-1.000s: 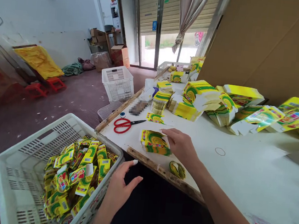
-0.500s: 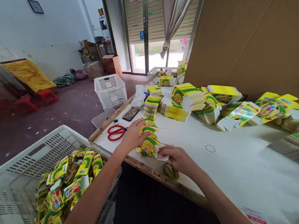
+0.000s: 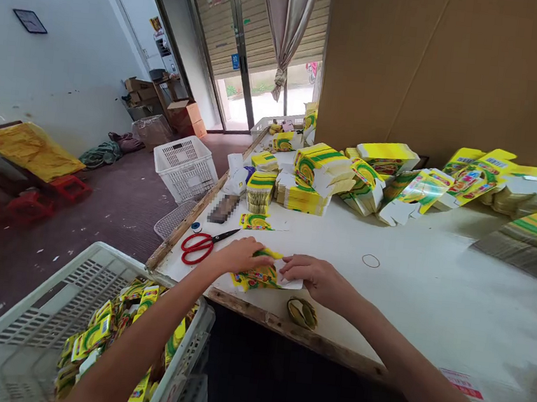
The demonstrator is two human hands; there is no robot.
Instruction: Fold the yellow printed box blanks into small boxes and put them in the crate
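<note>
Yellow-green carton (image 3: 253,282): left hand (image 3: 242,255) fingers holding it, right hand (image 3: 314,276) fingers pinching white flap (image 3: 293,285); uneven pressure could crease it.

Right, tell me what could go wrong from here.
The left hand could brush the red-handled scissors close by its wrist. The carton between it and the right hand is near the wooden table edge and might slip off. The piled cartons behind, some tilted, may topple if bumped.

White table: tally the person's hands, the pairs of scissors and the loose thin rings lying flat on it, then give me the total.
Left hand, right hand: 2 hands
Red-handled scissors: 1 pair
Thin ring: 1
Total: 4
</note>
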